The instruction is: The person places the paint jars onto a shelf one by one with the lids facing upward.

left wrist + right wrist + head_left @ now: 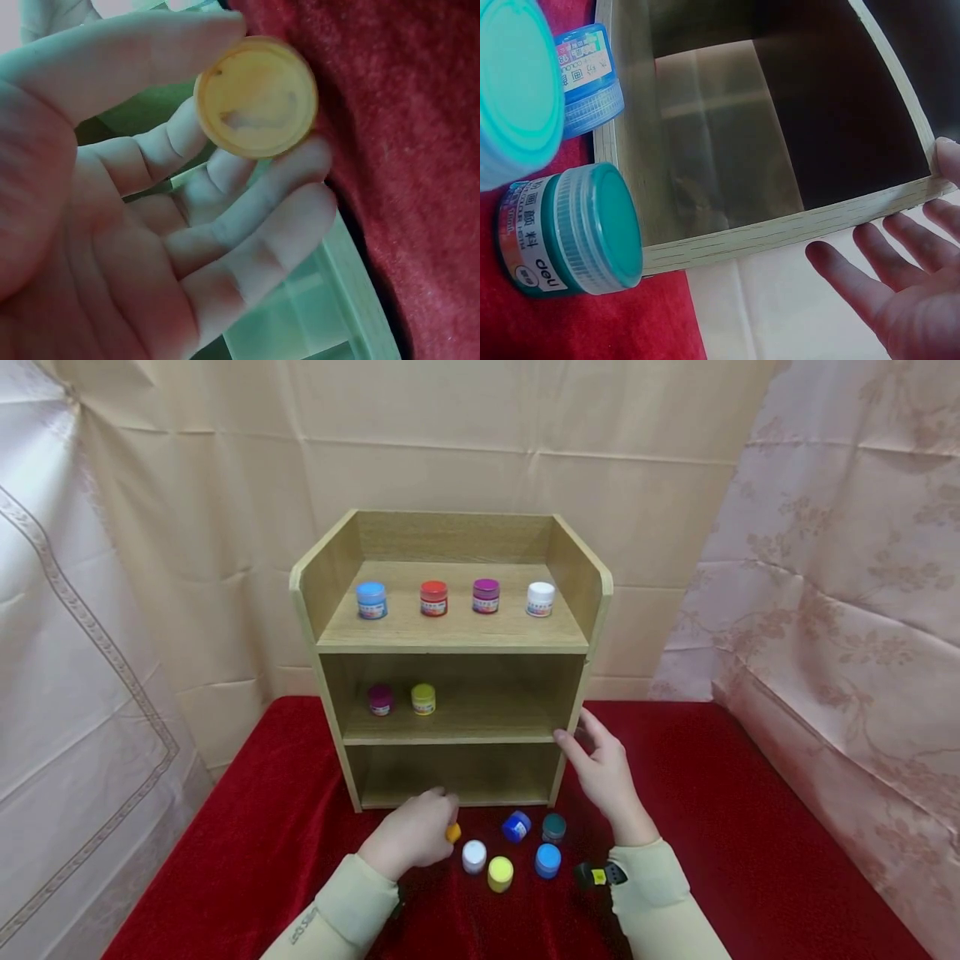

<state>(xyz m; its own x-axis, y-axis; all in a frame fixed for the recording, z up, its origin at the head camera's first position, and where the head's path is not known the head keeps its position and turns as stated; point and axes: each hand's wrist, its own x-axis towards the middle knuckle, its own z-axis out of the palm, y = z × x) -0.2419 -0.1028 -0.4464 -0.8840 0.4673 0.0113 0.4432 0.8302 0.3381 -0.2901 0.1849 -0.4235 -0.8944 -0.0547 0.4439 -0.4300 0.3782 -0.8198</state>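
Observation:
My left hand [420, 831] pinches a small orange paint jar [259, 97] between thumb and fingers, low in front of the wooden shelf [452, 649]. In the left wrist view the jar's round end faces the camera. My right hand [606, 768] holds the shelf's right side panel, thumb at the front edge and fingers along the outside. On the red cloth between the hands are a white jar [474, 857], a yellow jar [500, 874], a light blue jar [547, 861], a dark green jar [553, 828] and a dark blue jar [517, 827] lying tilted.
Along the top shelf stand a blue jar [371, 600], a red jar [433, 598], a purple jar [486, 597] and a white-lidded jar [540, 599]. The middle shelf bears a dark purple jar [380, 700] and a yellow-green jar [423, 699]. Beige curtains [450, 435] hang behind.

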